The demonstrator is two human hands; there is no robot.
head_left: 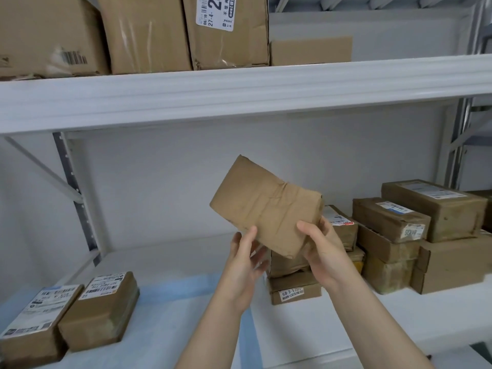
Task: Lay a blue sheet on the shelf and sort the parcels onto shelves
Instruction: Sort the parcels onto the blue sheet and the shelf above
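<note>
Fingers [308,230] around parcel's [263,206] lower edge

A parcel [266,209] is held tilted above the shelf [399,315], the left hand [243,265] at its lower left edge and the right hand [322,251] at its lower right corner. Below and left of this grip, two parcels [72,312] lie side by side on a sheet [170,304]. Right of the grip, stacked parcels [415,227] crowd the shelf. Above the grip, boxes [149,33] stand on the upper shelf [239,94].

The tan rectangular paper-wrapped parcel [266,209] looks matt and creased under glossy clear tape. The white painted metal shelf [239,89] is smooth, and the pale blue sheet [173,302] looks soft and matt.
</note>
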